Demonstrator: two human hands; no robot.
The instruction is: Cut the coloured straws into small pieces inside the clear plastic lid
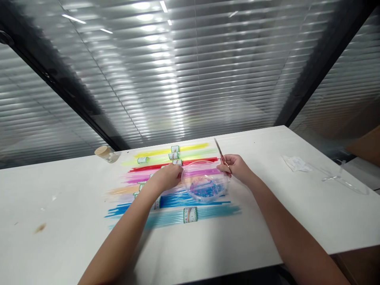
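Bundles of thin coloured straws lie side by side on the white table, among them yellow straws (192,148), red straws (142,168) and pale blue straws (216,212) with a patterned paper band. A clear round container (204,182) with small blue and pink pieces inside is over the middle bundles. My left hand (170,176) is closed at its left rim, gripping it. My right hand (234,168) is closed around a pair of scissors (221,152), whose blades point up and away, beside the container's right edge.
A glass jar with a cork lid (103,152) lies at the table's back left. To the right are a crumpled white wrapper (296,163) and a clear plastic object (335,178). Blinds (184,79) hang behind glass beyond the table (68,198).
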